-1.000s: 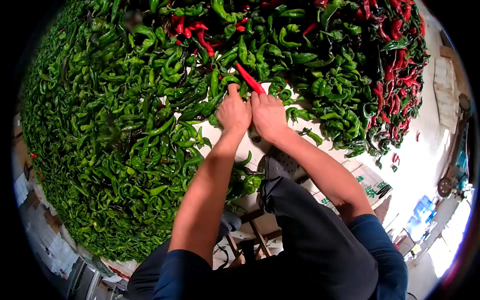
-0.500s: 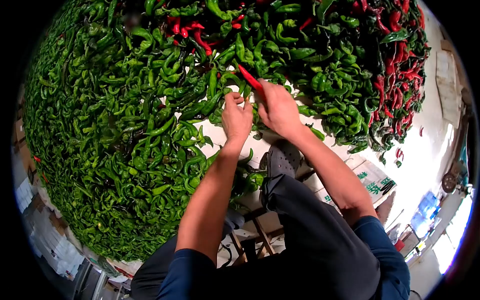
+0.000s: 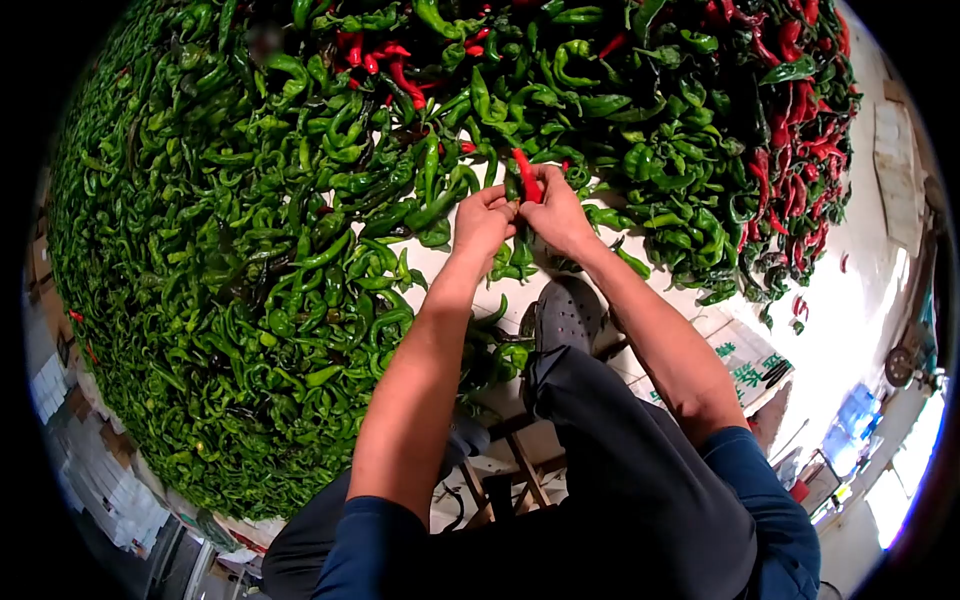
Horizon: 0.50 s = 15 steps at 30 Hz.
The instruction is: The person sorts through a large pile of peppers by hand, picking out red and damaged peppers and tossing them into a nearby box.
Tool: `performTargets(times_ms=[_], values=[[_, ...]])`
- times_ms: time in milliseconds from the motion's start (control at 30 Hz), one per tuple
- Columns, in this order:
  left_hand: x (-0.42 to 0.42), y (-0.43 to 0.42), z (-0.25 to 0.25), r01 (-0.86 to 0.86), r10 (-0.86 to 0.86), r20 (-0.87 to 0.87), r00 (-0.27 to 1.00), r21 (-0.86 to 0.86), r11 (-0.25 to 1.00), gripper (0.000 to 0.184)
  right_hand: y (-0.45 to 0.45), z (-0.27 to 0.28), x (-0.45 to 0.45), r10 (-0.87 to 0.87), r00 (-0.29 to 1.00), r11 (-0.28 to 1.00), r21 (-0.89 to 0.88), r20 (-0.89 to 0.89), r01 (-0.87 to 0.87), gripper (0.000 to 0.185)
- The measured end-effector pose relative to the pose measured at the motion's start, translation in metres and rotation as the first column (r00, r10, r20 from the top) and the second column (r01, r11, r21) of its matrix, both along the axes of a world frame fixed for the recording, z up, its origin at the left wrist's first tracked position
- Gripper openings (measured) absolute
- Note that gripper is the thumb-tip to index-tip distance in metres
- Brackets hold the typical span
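Observation:
A bright red pepper [image 3: 526, 176] stands out between my two hands, its tip pointing away from me. My right hand [image 3: 557, 215] is closed around its near part. Close beside it, my left hand [image 3: 483, 222] has its fingers pinched together near the pepper's near end; what they hold, if anything, is too small to name. Green peppers [image 3: 435, 205] lie just beyond and left of my hands, and a few more [image 3: 515, 262] lie below them on the pale floor.
A wide heap of green peppers [image 3: 230, 260] covers the left. Red peppers [image 3: 800, 130] are piled at the right. My shoe [image 3: 568, 315] rests below my hands, near printed cardboard [image 3: 740, 362]. Part of a wooden frame [image 3: 525, 470] shows beneath me.
The red pepper has turned more upright, with my right hand still on it. My left hand, raised beside it, has brought its fingers together close to my right hand.

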<state>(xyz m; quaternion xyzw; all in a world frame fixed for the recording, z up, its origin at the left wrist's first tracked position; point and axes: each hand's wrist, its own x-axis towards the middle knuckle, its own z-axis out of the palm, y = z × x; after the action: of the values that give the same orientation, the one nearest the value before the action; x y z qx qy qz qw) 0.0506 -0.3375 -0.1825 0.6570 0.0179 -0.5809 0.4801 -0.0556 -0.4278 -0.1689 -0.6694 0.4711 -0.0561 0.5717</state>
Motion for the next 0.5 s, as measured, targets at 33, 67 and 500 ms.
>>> performTargets(times_ms=[33, 67, 500], values=[[0.001, -0.004, 0.013, 0.016, -0.016, 0.005, 1.000, 0.015, 1.000, 0.044, -0.002, -0.011, -0.007, -0.015, 0.999, 0.989, 0.148, 0.039, 0.009, 0.053], [0.000, -0.005, 0.022, 0.031, -0.031, 0.009, 0.999, 0.031, 0.999, 0.044, -0.004, -0.008, -0.008, -0.035, 0.997, 0.956, 0.293, 0.075, 0.011, 0.052], [-0.007, 0.053, 0.031, -0.049, 0.049, -0.042, 0.998, 0.014, 0.999, 0.035, -0.004, 0.019, -0.049, -0.546, 0.797, 0.421, 0.907, 0.256, -0.003, 0.024]])
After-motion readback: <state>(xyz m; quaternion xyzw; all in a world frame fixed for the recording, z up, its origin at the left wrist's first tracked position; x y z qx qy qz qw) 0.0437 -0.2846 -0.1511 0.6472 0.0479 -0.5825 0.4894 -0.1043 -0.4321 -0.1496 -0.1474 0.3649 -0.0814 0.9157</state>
